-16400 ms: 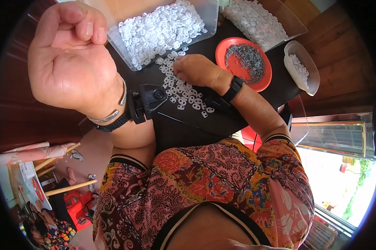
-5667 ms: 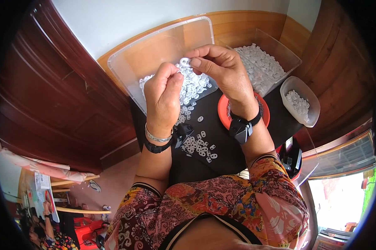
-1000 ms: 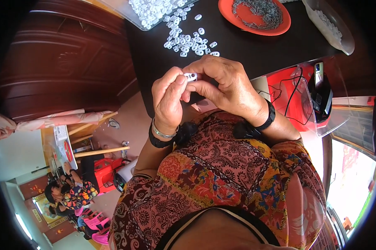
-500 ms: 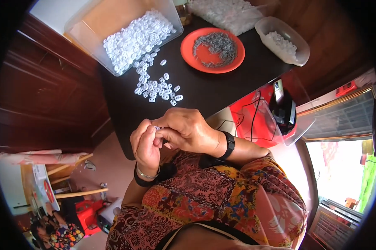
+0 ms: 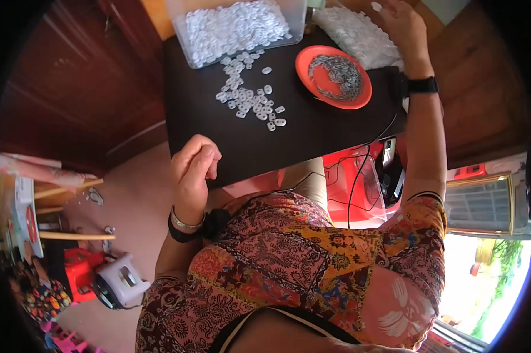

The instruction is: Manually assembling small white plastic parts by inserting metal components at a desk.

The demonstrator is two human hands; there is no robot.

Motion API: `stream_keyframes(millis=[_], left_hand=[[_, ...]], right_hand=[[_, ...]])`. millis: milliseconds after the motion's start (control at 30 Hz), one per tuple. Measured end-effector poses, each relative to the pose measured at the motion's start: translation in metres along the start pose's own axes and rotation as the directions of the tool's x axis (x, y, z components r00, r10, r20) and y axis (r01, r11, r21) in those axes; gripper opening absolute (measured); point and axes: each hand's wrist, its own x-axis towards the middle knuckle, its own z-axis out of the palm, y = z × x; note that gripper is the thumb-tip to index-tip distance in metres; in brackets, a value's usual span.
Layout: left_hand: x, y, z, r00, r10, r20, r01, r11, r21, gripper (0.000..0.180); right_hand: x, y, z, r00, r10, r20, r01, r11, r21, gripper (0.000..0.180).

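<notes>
With your right hand (image 5: 402, 26) stretched to the frame's top right, fingers loosely spread over the clear bin of white plastic pieces (image 5: 354, 35), lower it gently, while your left hand (image 5: 193, 170) waits curled, seemingly empty, at the black table's (image 5: 312, 135) near edge.

Hands split up since half a second ago: right hand (image 5: 402, 26) shot out to one o'clock over the far white-piece bin (image 5: 354, 36), left hand (image 5: 193, 170) stayed low (loosely curled) at the table edge (image 5: 230, 176).
</notes>
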Motion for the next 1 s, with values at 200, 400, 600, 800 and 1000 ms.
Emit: stream_keyframes(millis=[200, 400, 600, 800, 1000], left_hand=[[-0.002, -0.011, -0.012, 0.999, -0.054, -0.007, 0.054, 0.999, -0.008, 0.027], [-0.007, -0.007, -0.018, 0.997, -0.073, -0.009, 0.073, 0.997, 0.031, 0.025], [-0.012, -0.009, -0.024, 0.994, -0.101, -0.033, 0.102, 0.994, 0.032, 0.024], [-0.012, -0.009, -0.023, 0.995, -0.104, -0.008, 0.104, 0.995, -0.002, 0.024], [-0.012, -0.006, -0.019, 0.996, -0.088, -0.011, 0.089, 0.995, 0.035, 0.025]], right_hand=[[-0.008, -0.039, 0.038, 0.965, -0.068, 0.252, -0.012, 0.953, 0.303, 0.017], [-0.081, -0.136, 0.092, 0.678, -0.327, 0.658, -0.23, 0.756, 0.613, 0.019], [-0.097, -0.149, 0.105, 0.607, -0.454, 0.652, 0.077, 0.85, 0.521, 0.018], [-0.097, -0.156, 0.104, 0.617, -0.493, 0.613, 0.191, 0.85, 0.492, 0.013], [-0.1, -0.158, 0.102, 0.601, -0.514, 0.611, 0.221, 0.843, 0.491, 0.014]])
